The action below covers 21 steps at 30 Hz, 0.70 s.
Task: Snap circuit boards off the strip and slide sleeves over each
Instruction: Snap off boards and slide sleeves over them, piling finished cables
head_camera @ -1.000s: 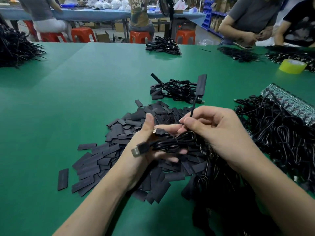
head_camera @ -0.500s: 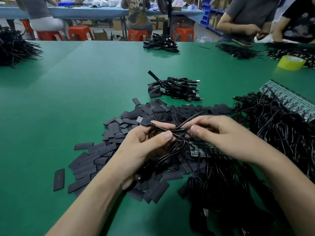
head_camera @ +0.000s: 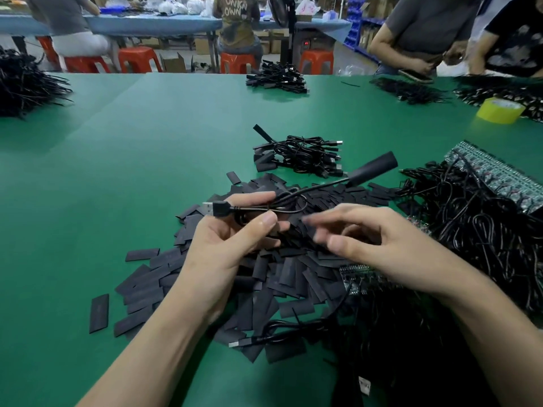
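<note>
1. Place: small-electronics assembly workshop, shared bench work.
2. Green tabletop [head_camera: 147, 171]: carries a heap of black sleeves [head_camera: 282, 277], bundled cables [head_camera: 302, 157], a strip of circuit boards [head_camera: 499, 174] at its right edge and a yellow tape roll [head_camera: 499, 110] far right.
3. Beyond the tabletop's far edge: red stools [head_camera: 138, 58], a blue table [head_camera: 147, 24], seated workers [head_camera: 238, 24], cardboard boxes [head_camera: 173, 63], blue bins [head_camera: 355, 27].
4. At the tabletop's far right corner: two more workers [head_camera: 423, 30].

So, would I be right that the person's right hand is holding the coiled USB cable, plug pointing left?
Not quite: the head view shows the left hand holding the coiled USB cable, plug pointing left. The right hand is beside it, blurred, apparently gripping nothing.
</note>
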### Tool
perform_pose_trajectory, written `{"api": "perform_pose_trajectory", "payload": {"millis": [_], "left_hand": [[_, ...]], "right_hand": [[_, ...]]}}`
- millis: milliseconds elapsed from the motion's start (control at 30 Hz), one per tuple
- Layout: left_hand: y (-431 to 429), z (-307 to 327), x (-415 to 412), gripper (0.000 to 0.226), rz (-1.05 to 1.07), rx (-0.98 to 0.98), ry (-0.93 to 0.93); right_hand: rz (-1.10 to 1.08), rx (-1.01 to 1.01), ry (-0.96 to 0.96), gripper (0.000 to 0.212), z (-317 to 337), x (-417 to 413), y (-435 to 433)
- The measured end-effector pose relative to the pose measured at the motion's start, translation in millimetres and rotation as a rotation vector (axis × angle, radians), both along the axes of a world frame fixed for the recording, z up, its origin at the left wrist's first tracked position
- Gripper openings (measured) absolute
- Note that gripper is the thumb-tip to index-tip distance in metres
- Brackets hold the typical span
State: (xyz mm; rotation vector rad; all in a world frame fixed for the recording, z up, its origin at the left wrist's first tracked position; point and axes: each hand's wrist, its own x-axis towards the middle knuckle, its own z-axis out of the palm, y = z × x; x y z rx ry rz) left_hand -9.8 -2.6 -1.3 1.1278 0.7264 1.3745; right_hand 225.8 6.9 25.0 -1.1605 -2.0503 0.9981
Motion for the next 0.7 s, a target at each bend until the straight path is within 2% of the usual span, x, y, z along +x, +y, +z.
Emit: {"api": "perform_pose_trajectory", "payload": {"millis": [133, 267, 400, 433, 500, 600, 700], "left_hand": [[-4.6, -1.7, 6.7, 0.024, 0.01, 0.056, 0.104], [-5.6, -4.5, 11.5, 0.026, 0.003, 0.008, 0.17], [-5.2, -9.0, 12.9, 0.019, 0.005, 0.098, 0.427], [-5.7, -10.4, 13.0, 0.018, 0.016, 0.123, 0.475], [-6.5, -12.3, 13.2, 0.017, 0.041, 0.177, 0.559], [-7.2, -15.2, 12.9, 0.015, 0.066, 0.221, 0.627], [-4.9, -17.6, 11.8, 0.014, 0.089, 0.241, 0.65]], "right_hand": [[-0.09, 0.032, 0.251, 0.027, -3.4, -34.0, -5.4], [-0.182, 0.071, 0.419, 0.026, 7.1, -44.2, -6.3], [-0.314, 0.067, 0.472, 0.03, 43.5, -27.8, 28.3], [-0.401, 0.108, 0.4, 0.029, 53.5, -22.3, 43.5], [-0.542, 0.266, 0.135, 0.027, 66.5, -12.3, 79.5], [-0.598, 0.492, -0.238, 0.028, 73.5, -11.2, 133.3], [-0.609, 0.591, -0.54, 0.031, 70.6, -20.9, 179.9]]}}
